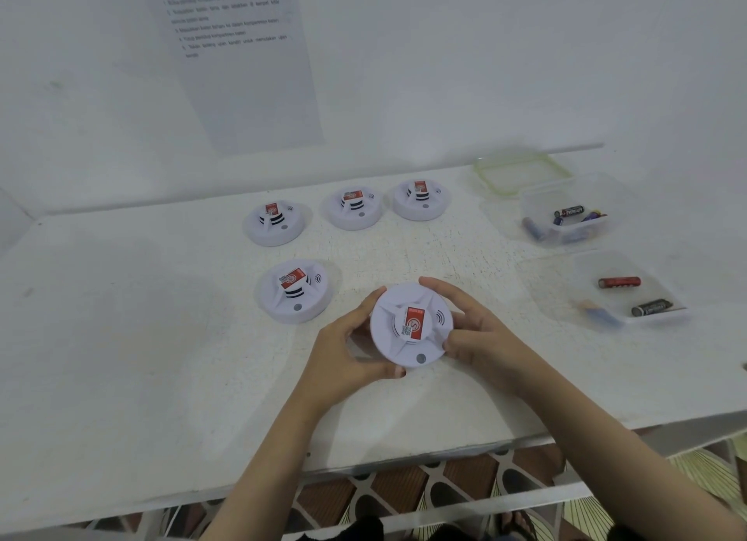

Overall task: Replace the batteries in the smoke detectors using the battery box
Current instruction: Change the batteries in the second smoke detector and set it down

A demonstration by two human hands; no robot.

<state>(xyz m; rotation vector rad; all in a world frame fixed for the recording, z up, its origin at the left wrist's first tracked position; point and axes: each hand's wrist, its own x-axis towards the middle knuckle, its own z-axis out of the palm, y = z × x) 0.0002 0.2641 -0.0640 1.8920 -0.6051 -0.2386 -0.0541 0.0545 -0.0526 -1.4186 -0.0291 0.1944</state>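
In the head view, just below the middle of the frame, both hands clasp one white smoke detector (pixel 411 325) by its rim: the left hand (pixel 347 348) cups the left edge with its thumb curled under the near side, and the right hand (pixel 475 330) grips the right edge, fingers wrapped over the top and side. The detector faces up, its red label and grey button showing, and it seems tilted a little toward the camera; whether it rests on the white table (pixel 121 318) or is lifted clear cannot be told. Four more detectors lie face up on the table: one (pixel 297 291) just to the left of the held unit, and three in a row further up, left (pixel 275 222), middle (pixel 353 208) and right (pixel 421 199). At the right of the frame stand two clear boxes, the upper box (pixel 566 217) holding several batteries, with its green-rimmed lid (pixel 521 173) behind it, and the lower box (pixel 630 294) holding a red cell, a black cell and a blurred blue one. Which box holds fresh cells is not readable, so old and new could be mixed. The detector is probably about to be turned over or twisted open; an uneven grip on the smooth rim could let it slip, and forcing the twist the wrong way could strain the housing.
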